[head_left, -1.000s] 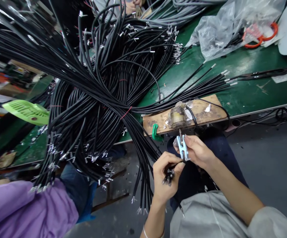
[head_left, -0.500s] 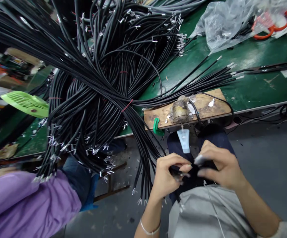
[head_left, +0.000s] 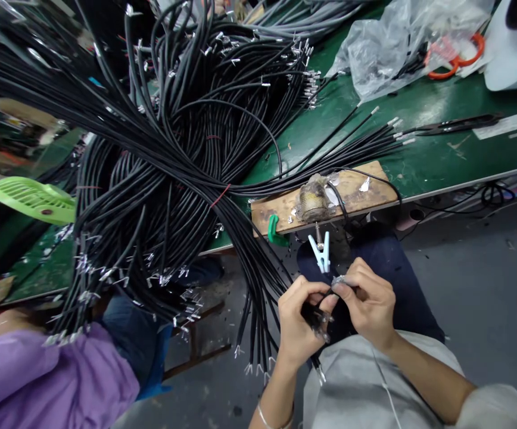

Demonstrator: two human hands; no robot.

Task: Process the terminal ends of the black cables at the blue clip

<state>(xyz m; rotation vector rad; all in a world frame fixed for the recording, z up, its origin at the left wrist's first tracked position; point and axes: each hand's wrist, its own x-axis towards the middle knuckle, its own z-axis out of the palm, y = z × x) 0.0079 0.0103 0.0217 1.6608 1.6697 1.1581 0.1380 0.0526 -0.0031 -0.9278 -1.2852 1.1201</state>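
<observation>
My left hand (head_left: 298, 319) is closed around black cables (head_left: 320, 368), whose stripped silvery ends stick out below it towards my lap. My right hand (head_left: 370, 304) pinches at a black cable end just above the left fingers, and the two hands nearly touch. Something greyish covers a right fingertip; the exact contact is hidden. Just beyond both hands, a light blue clothespin (head_left: 322, 256) hangs on the thin shaft of a small tape-wrapped motor (head_left: 314, 199). That motor sits on a wooden board (head_left: 366, 187) at the table's edge.
Big bundles of black cables (head_left: 151, 196) cover the left of the green table (head_left: 441, 155). A green clamp (head_left: 274, 231) grips the board. Orange-handled scissors (head_left: 470, 56), a plastic bag (head_left: 370, 53) and pliers (head_left: 464, 123) lie right. A person in purple (head_left: 53, 381) sits at left.
My right hand has come in from the right and closed against the cable end by my left hand. The clothespin has turned on its shaft. The whole view has shifted slightly.
</observation>
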